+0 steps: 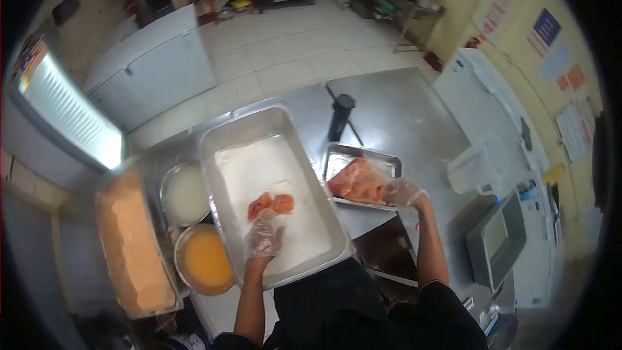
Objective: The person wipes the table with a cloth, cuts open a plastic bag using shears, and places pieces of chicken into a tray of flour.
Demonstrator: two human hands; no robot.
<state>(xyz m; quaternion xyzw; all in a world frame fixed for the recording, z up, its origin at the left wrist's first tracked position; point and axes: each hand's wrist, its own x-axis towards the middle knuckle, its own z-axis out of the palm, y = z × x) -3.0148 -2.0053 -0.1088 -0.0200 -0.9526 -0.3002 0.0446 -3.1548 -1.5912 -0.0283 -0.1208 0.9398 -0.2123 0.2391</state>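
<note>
My left hand (264,236), in a clear plastic glove, reaches into a deep metal pan (343,251) of white powder (246,162). Its fingertips are at pieces of raw meat (281,203) lying on the powder; whether they grip a piece is hard to tell. My right hand (404,193), gloved too, is at the right end of a small metal tray (335,154). It touches a clear plastic bag of raw meat (356,183) in that tray, and its fingers are blurred.
Left of the pan are a bowl of pale liquid (185,193), a bowl of orange liquid (206,260) and a tray of orange powder (133,240). A black cylinder (341,114) stands behind the small tray. On the right are a clear pitcher (468,170) and a grey bin (479,256).
</note>
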